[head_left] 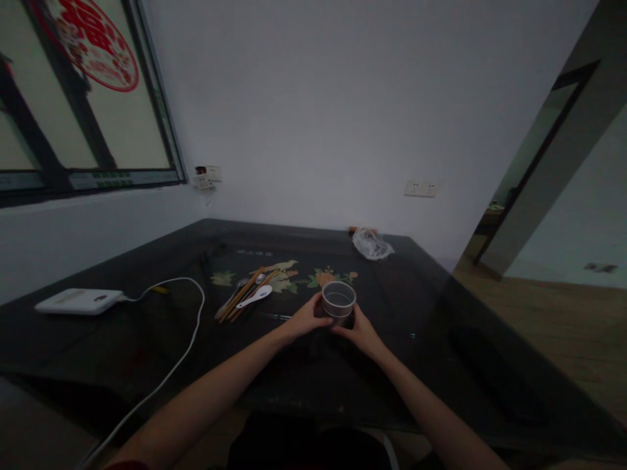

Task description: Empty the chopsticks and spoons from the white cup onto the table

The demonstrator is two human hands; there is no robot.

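Note:
A round grey metal cup (338,297) stands upright between my hands over the dark table, its open top facing me. My left hand (312,315) wraps its left side, thumb across the front. From the right, my right hand (361,331) grips the same cup, its thumb reaching toward the other one. The far fingers are partly hidden behind the cup. Left of it lies a group of utensils: wooden chopsticks (243,297), a white spoon (255,297) with a blue mark, and metal spoons (232,298).
A white power bank (80,301) with a white cable (200,313) lies on the left of the black table (392,365). A crumpled clear plastic bag (371,244) sits near the back wall. Wall sockets (420,189) are behind, and a long dark object (494,372) lies at right.

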